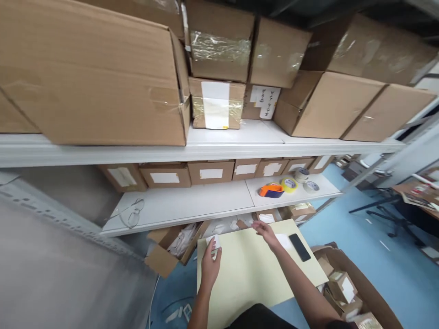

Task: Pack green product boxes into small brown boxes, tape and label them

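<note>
My left hand [210,265] is over the left end of a pale yellow board [240,274]. Its thumb and fingers grip a small white item [213,242] that looks like a flat box or card. My right hand [265,232] hovers by the far edge of the board, fingers stretched out, with nothing seen in it. Close to my right forearm lie a white sheet [284,241] and a black phone [299,247]. An open cardboard box [163,258] filled with white pieces stands left of the board.
Ahead is a shelf [192,203] with eyeglasses [133,214], an orange-and-blue tape dispenser [271,190], tape rolls [289,184] and several labelled boxes [211,173]. Larger cartons [103,82] fill the upper shelf. On the floor at right, a big carton [368,283] holds small boxes.
</note>
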The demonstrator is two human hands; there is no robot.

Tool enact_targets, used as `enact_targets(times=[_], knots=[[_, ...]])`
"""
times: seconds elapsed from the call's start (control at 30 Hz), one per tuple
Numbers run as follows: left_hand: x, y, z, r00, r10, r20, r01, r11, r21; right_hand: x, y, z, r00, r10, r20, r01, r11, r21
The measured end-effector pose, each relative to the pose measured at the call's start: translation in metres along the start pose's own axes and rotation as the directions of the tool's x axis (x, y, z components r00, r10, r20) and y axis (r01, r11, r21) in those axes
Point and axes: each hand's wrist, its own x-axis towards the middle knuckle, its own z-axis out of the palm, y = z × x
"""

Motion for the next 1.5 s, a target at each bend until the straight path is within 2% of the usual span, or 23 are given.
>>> enact_targets(times=[0.1,0.2,0.27,0.33,0.4,0.47,0.57,0.63,0.73,0.87,1.03,1.17,1.3,1.43,1.5], knots=[[-0.013,0.023,0.014,0.989,0.053,0.136,-0.056,0.998,0.022,0.019,-0.033,-0.051,0.975,-0.173,-0.14,0.157,0.981,-0.118],[-0.021,0.036,0.023,0.964,0.093,0.25,-0.109,0.993,0.054,0.046,-0.065,-0.088,0.921,-0.302,-0.247,0.222,0.926,-0.305],[-0.02,0.043,0.026,0.94,0.121,0.32,-0.146,0.988,0.055,0.066,-0.086,-0.106,0.897,-0.364,-0.25,0.232,0.87,-0.434],[-0.016,0.053,0.029,0.917,0.154,0.368,-0.183,0.982,0.044,0.086,-0.103,-0.117,0.877,-0.436,-0.2,0.26,0.783,-0.565],[-0.009,0.065,0.032,0.902,0.191,0.388,-0.221,0.975,0.034,0.103,-0.116,-0.124,0.875,-0.465,-0.134,0.271,0.7,-0.661],[0.0,0.08,0.035,0.896,0.221,0.386,-0.254,0.967,0.034,0.116,-0.122,-0.128,0.896,-0.44,-0.065,0.263,0.643,-0.719],[0.011,0.106,0.039,0.909,0.247,0.337,-0.279,0.959,0.051,0.127,-0.125,-0.13,0.936,-0.351,-0.012,0.208,0.583,-0.786],[0.016,0.123,0.039,0.926,0.259,0.276,-0.284,0.957,0.055,0.132,-0.127,-0.129,0.947,-0.321,0.005,0.187,0.54,-0.821],[0.015,0.141,0.036,0.95,0.262,0.168,-0.275,0.96,0.056,0.134,-0.129,-0.126,0.943,-0.332,0.033,0.211,0.517,-0.83],[-0.005,0.148,0.033,0.977,0.204,0.057,-0.209,0.974,0.086,0.123,-0.125,-0.116,0.927,-0.366,0.087,0.284,0.529,-0.799],[-0.053,0.141,0.041,0.99,0.131,-0.05,-0.128,0.99,0.052,0.078,-0.097,-0.104,0.869,-0.458,0.185,0.438,0.541,-0.718],[-0.101,0.134,0.051,0.993,0.093,-0.07,-0.09,0.995,0.046,0.031,-0.051,-0.101,0.858,-0.473,0.202,0.466,0.547,-0.696],[-0.147,0.124,0.056,0.995,0.062,-0.082,-0.057,0.997,0.06,-0.013,0.014,-0.101,0.893,-0.394,0.217,0.425,0.581,-0.694],[-0.182,0.113,0.065,0.993,0.003,-0.12,0.006,0.997,0.072,-0.047,0.083,-0.109,0.967,-0.178,0.184,0.255,0.618,-0.744],[-0.193,0.11,0.072,0.994,-0.029,-0.108,0.037,0.997,0.07,-0.062,0.115,-0.117,0.984,-0.077,0.162,0.175,0.605,-0.777]])
